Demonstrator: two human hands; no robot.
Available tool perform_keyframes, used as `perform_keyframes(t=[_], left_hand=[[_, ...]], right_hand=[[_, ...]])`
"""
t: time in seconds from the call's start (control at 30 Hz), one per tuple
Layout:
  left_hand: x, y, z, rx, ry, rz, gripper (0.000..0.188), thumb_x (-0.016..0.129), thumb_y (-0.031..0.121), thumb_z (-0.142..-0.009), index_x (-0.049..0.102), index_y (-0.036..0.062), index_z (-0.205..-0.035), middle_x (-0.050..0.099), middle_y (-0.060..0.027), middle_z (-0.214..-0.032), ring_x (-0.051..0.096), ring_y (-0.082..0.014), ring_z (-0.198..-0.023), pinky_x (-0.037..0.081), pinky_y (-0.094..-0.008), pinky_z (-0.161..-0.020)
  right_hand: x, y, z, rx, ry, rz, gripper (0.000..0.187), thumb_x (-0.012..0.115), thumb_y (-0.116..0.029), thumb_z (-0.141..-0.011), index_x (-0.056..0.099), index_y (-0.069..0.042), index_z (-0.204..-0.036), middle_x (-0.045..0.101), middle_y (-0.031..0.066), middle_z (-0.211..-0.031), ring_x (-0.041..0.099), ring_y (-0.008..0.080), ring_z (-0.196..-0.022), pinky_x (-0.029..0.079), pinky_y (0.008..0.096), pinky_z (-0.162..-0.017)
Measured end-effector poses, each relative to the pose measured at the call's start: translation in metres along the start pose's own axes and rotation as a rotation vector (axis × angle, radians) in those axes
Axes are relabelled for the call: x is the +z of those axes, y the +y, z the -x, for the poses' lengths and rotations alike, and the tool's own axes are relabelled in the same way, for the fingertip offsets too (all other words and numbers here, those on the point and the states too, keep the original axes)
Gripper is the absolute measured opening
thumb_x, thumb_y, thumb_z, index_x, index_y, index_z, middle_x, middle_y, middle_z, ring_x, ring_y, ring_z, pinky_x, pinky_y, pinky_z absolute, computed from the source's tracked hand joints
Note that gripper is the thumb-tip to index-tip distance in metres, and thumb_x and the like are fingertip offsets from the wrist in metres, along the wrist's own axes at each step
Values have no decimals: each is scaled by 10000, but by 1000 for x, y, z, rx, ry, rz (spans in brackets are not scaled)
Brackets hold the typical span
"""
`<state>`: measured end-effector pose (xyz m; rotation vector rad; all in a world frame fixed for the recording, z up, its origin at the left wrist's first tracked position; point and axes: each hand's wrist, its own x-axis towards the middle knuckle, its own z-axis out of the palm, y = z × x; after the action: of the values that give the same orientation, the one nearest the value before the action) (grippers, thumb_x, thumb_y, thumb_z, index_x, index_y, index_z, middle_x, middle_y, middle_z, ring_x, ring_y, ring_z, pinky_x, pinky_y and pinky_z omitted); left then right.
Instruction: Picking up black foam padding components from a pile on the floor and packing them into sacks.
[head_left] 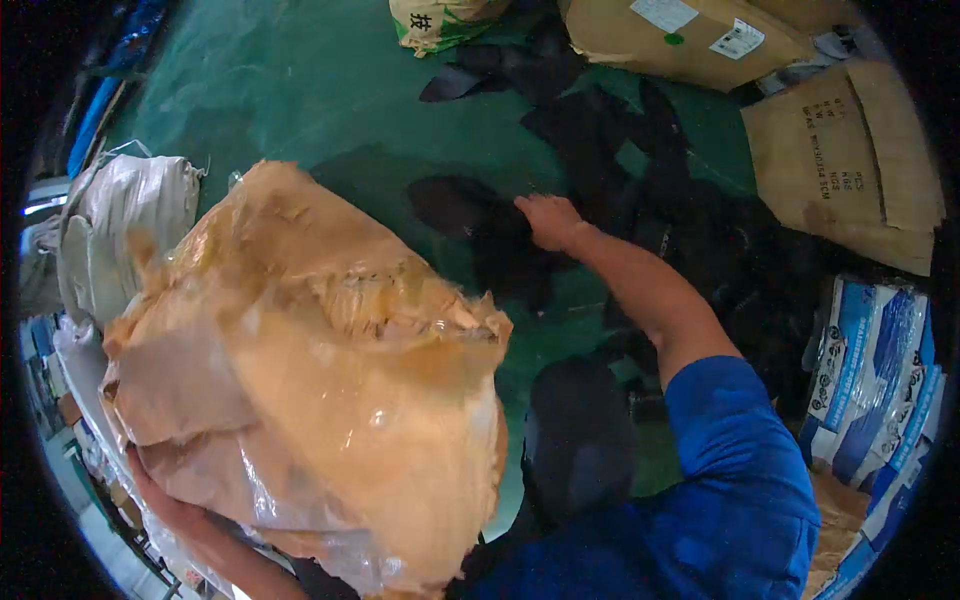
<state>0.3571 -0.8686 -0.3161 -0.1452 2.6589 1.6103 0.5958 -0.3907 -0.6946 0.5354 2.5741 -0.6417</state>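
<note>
A large crumpled bundle of orange-tan paper and clear plastic film (370, 440) fills the left and lower middle. My left forearm reaches behind its lower left edge; the left hand and its fingers are hidden there. My right arm stretches out in a blue sleeve, and my right hand (550, 221) is closed at a heap of black, sheet-like pieces (500, 240) on the floor. The fingers seem to pinch a black piece, though dark shade hides their tips. More black pieces (600, 150) lie scattered beyond and to the right of this hand.
Green floor (330, 80) spreads under everything. Cardboard cartons (690, 35) stand at the far right, a tan carton flap (840, 165) nearer. Blue-and-white wrapped boxes (870, 370) are stacked at right. A white woven sack (130, 230) stands left, a printed sack (445, 22) at the far edge.
</note>
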Motion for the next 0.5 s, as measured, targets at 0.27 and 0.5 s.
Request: perform_keyframes(t=[0.27, 0.5], left_hand=[[28, 38, 32, -114, -187, 412, 433, 457, 325, -950, 500, 29, -1263, 567, -90, -1216, 562, -221, -1084, 445, -372, -947], [87, 95, 78, -60, -270, 272, 388, 533, 290, -919, 567, -11, -1161, 619, -99, -1085, 616, -193, -933, 501, -318, -812]], right_hand=[[-23, -7, 105, 507, 62, -1058, 444, 594, -191, -827, 526, -22, -1232, 605, 126, -1157, 576, 248, -1011, 457, 379, -870], [-184, -38, 183, -158, 802, -1229, 345, 534, -1, -821, 565, -21, -1164, 604, 79, -1133, 561, 212, -1043, 438, 356, -926]])
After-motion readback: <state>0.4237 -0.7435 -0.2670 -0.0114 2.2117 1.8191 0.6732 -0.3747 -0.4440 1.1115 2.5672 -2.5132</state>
